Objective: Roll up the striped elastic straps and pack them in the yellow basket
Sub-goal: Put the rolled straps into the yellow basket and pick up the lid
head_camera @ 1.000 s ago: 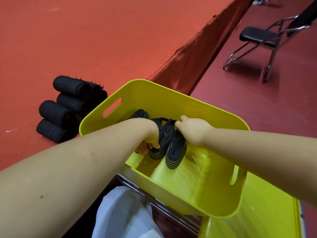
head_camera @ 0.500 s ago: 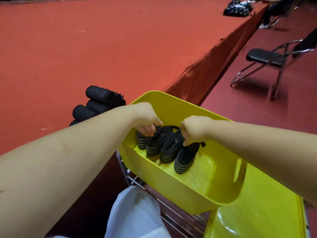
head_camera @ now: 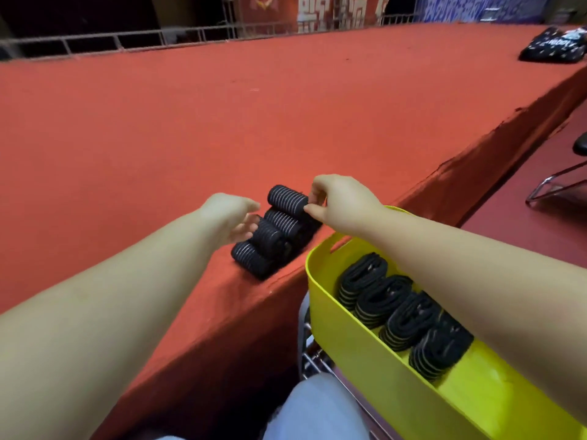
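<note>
A pile of rolled black striped straps (head_camera: pixel 270 246) lies on the red-covered table near its front edge. My right hand (head_camera: pixel 340 204) pinches the end of the topmost roll (head_camera: pixel 287 200) between thumb and fingers. My left hand (head_camera: pixel 236 217) is open beside the pile, its fingertips at the middle rolls, holding nothing. The yellow basket (head_camera: pixel 359 354) sits lower right, below the table edge, with several rolled straps (head_camera: pixel 397 312) lined up along its near wall. My right forearm crosses over the basket.
The red table (head_camera: pixel 190 122) stretches far back to a metal railing (head_camera: pixel 143 39). A black patterned bag (head_camera: pixel 554 46) lies at its far right corner. A metal chair leg (head_camera: pixel 552 185) shows on the right floor. A wire frame (head_camera: pixel 314 357) and my light trousers (head_camera: pixel 317 408) are below the basket.
Both hands left the basket and moved up and left to the pile of rolls on the table. My right hand took hold of the top roll; the view tilted up.
</note>
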A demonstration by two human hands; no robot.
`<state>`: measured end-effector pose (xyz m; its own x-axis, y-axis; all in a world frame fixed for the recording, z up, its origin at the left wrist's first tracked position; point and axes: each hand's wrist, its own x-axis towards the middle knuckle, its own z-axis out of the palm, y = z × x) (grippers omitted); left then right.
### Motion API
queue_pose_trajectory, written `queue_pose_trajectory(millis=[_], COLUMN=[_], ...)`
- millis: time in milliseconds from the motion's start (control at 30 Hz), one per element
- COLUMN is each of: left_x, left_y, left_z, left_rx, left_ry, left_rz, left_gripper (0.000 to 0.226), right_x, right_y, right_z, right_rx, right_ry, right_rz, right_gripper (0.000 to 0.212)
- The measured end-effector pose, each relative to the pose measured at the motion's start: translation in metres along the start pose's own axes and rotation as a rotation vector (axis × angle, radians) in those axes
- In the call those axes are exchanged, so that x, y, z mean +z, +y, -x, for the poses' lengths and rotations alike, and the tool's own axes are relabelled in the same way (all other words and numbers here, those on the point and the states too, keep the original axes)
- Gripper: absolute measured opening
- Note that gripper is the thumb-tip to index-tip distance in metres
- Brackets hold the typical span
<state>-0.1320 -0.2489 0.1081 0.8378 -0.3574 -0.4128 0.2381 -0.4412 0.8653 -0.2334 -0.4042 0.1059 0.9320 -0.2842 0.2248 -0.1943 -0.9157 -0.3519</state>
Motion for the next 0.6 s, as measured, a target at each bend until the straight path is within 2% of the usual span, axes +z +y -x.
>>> queue_pose_trajectory(millis=[100,200,333,467,600], left_x=[-0.008,-0.007,0.001,0.007,0.014], left_y=[-0.023,-0.035,-0.036,-0.034,-0.032], left_z=[-0.019,-0.037,-0.054,-0.066,-0.072], left_rx=[-0.107,-0.195,-0.229,-0.198,-0.147], left_ry=[0.0,-0.06,-0.073,-0.041,-0.029], left_rz=[-0.023,0.01,-0.063,-0.194,-0.196], left_gripper=[0.014,0.033,0.043,0.048,0.039], right_x=[0.021,0.035,0.045,0.053,0.055], right_y=[0.003,0.009,0.015,0.015,0.004], right_z=[-0.022,-0.046,-0.072,-0.087,-0.085], right_rx=[0.103,0.266,0.422,0.492,0.427], right_ry=[0.015,0.015,-0.091,-0.165,-0.234], right_rz=[-0.043,-0.101,-0.167,-0.24,-0.217], right_gripper=[0.024,0.041,0.062,0.066,0.06])
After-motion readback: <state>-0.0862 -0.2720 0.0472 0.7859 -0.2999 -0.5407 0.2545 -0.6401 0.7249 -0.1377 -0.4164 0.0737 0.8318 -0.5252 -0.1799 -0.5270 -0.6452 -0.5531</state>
